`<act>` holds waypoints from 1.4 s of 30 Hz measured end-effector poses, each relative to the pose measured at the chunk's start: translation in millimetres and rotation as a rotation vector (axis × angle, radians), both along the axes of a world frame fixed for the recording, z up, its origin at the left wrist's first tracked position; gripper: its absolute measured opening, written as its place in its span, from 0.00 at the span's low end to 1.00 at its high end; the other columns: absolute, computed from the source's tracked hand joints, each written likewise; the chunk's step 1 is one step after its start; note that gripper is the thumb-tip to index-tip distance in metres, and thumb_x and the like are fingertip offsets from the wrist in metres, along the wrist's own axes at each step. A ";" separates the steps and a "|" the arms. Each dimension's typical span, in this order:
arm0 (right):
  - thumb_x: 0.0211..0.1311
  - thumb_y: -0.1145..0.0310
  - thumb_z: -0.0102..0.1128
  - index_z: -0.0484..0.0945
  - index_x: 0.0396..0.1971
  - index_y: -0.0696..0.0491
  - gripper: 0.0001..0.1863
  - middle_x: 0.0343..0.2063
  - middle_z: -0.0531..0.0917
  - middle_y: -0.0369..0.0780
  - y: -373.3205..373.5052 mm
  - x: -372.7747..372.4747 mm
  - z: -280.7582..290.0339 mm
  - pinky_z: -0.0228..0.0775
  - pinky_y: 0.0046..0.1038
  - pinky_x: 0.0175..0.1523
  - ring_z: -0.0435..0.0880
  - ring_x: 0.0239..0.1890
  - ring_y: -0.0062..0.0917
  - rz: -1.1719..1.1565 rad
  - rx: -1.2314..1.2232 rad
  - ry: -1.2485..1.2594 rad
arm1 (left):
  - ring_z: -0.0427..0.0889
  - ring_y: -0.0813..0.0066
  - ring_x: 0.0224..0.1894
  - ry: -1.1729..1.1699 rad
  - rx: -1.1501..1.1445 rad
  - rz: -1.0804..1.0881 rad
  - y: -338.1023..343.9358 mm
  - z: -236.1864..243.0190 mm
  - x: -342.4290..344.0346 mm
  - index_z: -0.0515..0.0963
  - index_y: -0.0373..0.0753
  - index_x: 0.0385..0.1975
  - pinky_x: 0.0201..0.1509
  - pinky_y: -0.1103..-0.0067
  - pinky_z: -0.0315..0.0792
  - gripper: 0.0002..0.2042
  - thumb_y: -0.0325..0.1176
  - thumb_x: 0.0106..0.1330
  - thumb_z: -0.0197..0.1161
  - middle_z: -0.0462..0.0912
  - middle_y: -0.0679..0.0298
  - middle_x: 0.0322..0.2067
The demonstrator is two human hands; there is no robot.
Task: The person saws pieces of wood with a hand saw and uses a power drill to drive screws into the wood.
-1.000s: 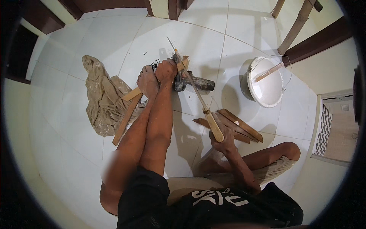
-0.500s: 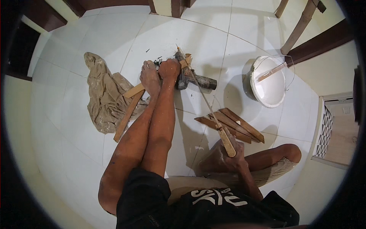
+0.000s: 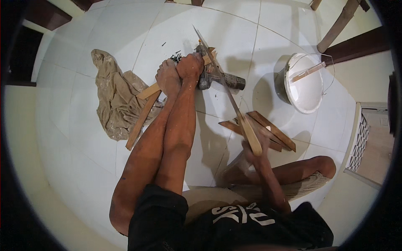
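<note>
My left hand is closed on a light wooden strip, beside my bare foot, which rests on it. The strip's far end lies over a black power drill. My right hand grips the pale handle of a handsaw. The long blade slants up and leftward across the strip's end, just right of my left hand; whether its teeth touch the wood is unclear. Small dark screws or nails lie scattered beyond my foot.
A crumpled tan cloth and another wooden strip lie at left. Several brown offcuts lie right of the saw. A white-coated bucket with a stick stands at right, near wooden poles and a doorway.
My right hand and saw have dipped back toward me, then pushed forward again, with the blade tip now reaching farther up. The handle is motion-blurred. My left hand still grips the strip.
</note>
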State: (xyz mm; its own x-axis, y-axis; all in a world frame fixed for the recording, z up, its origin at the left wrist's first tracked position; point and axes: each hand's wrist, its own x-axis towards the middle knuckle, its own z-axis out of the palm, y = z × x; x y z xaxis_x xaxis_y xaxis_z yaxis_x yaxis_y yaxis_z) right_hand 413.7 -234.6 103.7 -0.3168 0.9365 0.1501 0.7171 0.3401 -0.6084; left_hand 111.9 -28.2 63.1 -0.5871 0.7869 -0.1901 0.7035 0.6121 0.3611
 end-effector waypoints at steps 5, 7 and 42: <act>0.47 0.72 0.61 0.75 0.42 0.57 0.19 0.19 0.78 0.45 37.5 -18.6 8.1 0.69 0.34 0.29 0.77 0.21 0.39 -0.004 -0.316 0.135 | 0.83 0.50 0.34 0.015 0.137 0.023 5.7 -20.4 6.6 0.82 0.36 0.29 0.40 0.64 0.76 0.21 0.46 0.63 0.46 0.82 0.47 0.29; 0.46 0.73 0.61 0.76 0.43 0.58 0.19 0.21 0.79 0.45 23.0 -29.0 50.1 0.69 0.34 0.29 0.78 0.21 0.39 0.059 -0.204 0.149 | 0.83 0.50 0.34 0.026 0.094 0.075 -3.1 -15.8 -8.2 0.82 0.36 0.28 0.41 0.64 0.76 0.22 0.47 0.63 0.46 0.82 0.47 0.29; 0.40 0.77 0.55 0.76 0.44 0.57 0.24 0.28 0.79 0.45 7.7 -35.0 26.7 0.68 0.32 0.38 0.76 0.29 0.37 0.040 -0.208 0.259 | 0.80 0.52 0.19 0.162 0.361 0.040 -24.9 -32.3 0.1 0.79 0.37 0.15 0.28 0.62 0.75 0.21 0.43 0.62 0.45 0.80 0.50 0.19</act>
State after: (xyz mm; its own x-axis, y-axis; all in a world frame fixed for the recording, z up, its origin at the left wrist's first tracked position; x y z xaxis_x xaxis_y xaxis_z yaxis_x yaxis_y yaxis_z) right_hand 378.7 -226.9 130.4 -0.3303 0.9432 0.0373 0.5180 0.2141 -0.8281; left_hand 112.0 -53.1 30.8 -0.6187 0.7618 0.1922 0.7471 0.4947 0.4440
